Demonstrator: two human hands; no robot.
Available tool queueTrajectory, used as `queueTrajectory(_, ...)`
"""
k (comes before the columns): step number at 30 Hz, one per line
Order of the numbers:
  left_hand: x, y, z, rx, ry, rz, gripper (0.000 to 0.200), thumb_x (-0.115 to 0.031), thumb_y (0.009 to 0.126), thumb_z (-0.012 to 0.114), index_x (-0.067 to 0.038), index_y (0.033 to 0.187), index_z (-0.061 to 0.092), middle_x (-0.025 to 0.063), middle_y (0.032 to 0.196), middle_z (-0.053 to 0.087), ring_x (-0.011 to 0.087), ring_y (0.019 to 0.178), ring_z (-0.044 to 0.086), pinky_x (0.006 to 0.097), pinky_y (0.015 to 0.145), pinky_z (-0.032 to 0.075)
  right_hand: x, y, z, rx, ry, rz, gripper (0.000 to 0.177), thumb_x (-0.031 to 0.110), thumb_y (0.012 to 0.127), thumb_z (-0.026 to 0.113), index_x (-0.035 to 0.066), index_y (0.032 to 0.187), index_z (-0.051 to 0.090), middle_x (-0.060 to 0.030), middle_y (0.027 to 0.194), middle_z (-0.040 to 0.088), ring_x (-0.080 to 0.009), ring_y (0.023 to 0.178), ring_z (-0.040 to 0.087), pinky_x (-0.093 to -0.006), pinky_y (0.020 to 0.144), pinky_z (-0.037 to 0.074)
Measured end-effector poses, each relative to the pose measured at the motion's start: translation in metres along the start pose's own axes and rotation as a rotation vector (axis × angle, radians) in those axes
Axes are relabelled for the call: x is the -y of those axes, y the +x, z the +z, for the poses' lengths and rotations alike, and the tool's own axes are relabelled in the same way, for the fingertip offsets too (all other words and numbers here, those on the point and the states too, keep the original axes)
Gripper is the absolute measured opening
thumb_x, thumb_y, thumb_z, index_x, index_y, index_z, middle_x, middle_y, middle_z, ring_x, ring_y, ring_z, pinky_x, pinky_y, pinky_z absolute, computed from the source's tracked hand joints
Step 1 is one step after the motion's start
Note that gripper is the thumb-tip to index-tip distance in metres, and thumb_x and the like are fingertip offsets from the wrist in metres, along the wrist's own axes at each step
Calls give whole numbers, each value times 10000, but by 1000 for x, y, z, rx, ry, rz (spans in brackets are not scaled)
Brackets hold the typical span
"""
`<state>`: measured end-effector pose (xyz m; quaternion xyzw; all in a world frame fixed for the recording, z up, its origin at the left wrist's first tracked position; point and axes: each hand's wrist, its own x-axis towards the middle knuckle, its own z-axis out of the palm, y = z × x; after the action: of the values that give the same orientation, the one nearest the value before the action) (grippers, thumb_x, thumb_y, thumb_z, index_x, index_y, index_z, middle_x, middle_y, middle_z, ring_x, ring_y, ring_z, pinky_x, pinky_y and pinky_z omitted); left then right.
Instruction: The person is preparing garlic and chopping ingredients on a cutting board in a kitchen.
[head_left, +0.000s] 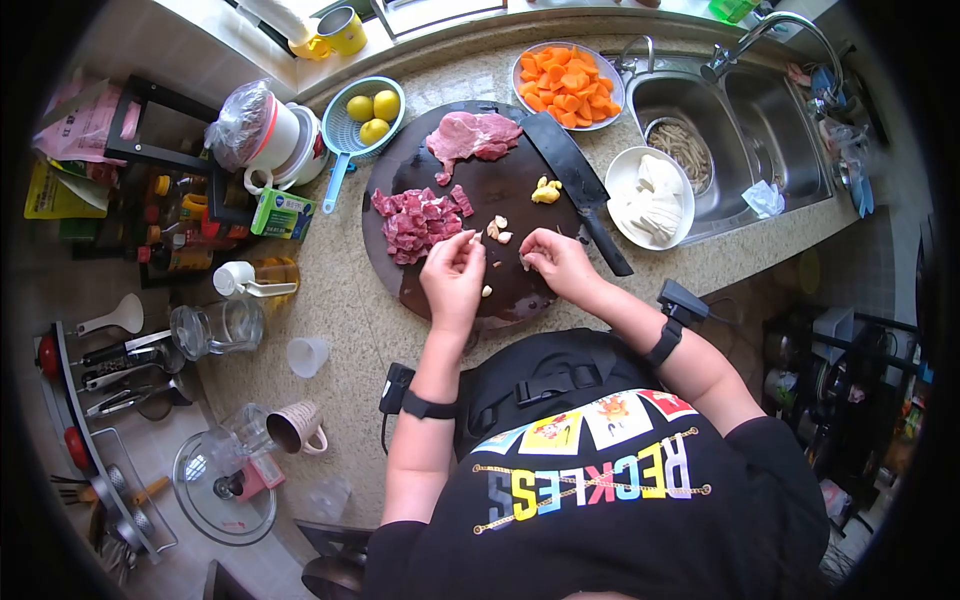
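Both hands are over a round dark cutting board [400, 285]. My left hand [456, 275] pinches a small pale piece that looks like a garlic clove [475, 239]. To its right, my right hand [556, 262] has its fingertips pressed together on a small thin bit I cannot make out. Between the hands lie several garlic cloves [499, 231]. Cut meat pieces [418, 222] are left of them, and a larger slab of meat [473, 137] lies at the top of the board. Ginger [546, 191] sits near a black cleaver [570, 170], which rests along the board's right side.
Sliced carrots [568, 86] fill a plate behind the board. A white bowl [650, 198] stands right, before the sink [735, 130]. At the left are a blue colander [351, 110] with yellow fruit, an oil jug [258, 278], a glass jar [218, 328] and a mug [296, 428].
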<state>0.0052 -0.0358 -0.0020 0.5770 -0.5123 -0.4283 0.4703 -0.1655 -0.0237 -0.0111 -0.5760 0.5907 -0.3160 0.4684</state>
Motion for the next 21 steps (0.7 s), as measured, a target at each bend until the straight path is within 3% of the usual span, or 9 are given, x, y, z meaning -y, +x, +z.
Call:
queueTrajectory(2,-3,-1,-12,30,-327,-232,140,-35,831,597,9,962,622,9,829,610,54,648,546,176,601,459,-2,3,8,44,-122,-111,111,32,752,600,7,845,546,-139,763,587,-276,734,594,-367,642,466)
queueTrajectory(5,-1,-6,-23,29,-406,-299,149,-45,830,599,-1,972,617,9,818,606,54,671,548,181,601,468,-7,10,25,-5,-274,-421,156,16,757,591,3,901,535,-148,818,578,-286,742,588,-344,639,469)
queueTrajectory(6,0,-9,-25,33,-435,-311,153,-53,834,598,-7,979,611,11,812,603,58,681,551,187,606,475,-4,13,29,2,-308,-454,159,7,747,574,7,894,513,-170,847,552,-352,792,560,-389,668,465)
queueTrajectory(9,6,-15,-27,-6,-510,-356,149,-52,837,594,-7,978,607,13,806,601,62,676,553,188,611,473,4,13,34,111,-475,-308,123,0,753,554,6,852,482,-172,833,526,-359,804,553,-411,684,455)
queueTrajectory(13,7,-23,-28,1,-533,-342,148,-52,839,591,-7,980,601,15,804,602,68,683,558,191,617,475,3,15,36,124,-586,-371,127,1,739,532,8,854,478,-184,870,511,-382,849,533,-440,716,443)
queueTrajectory(16,6,-25,-30,-10,-597,-360,164,-59,849,575,-3,1004,587,31,825,603,90,717,579,214,641,488,2,19,23,-39,-356,-335,99,13,742,542,20,825,489,-189,815,523,-382,830,529,-420,695,443)
queueTrajectory(17,5,-26,-32,-18,-597,-362,164,-59,849,575,-3,1004,587,31,825,603,90,717,579,214,641,488,4,22,15,-112,-263,-350,61,30,780,540,15,797,483,-151,755,551,-304,697,558,-368,612,445)
queueTrajectory(19,0,-26,-33,54,-812,-441,185,-54,860,552,2,1035,565,48,846,604,109,743,589,233,670,501,22,19,-8,60,260,186,62,45,814,526,30,800,468,-101,737,571,-157,539,499,-278,495,405)
queueTrajectory(21,-5,-27,-29,82,-881,-471,191,-48,862,543,4,1045,555,55,854,605,118,754,591,239,687,507,25,18,-26,127,812,387,72,66,829,524,54,817,454,-80,763,571,-49,494,401,-192,440,330)
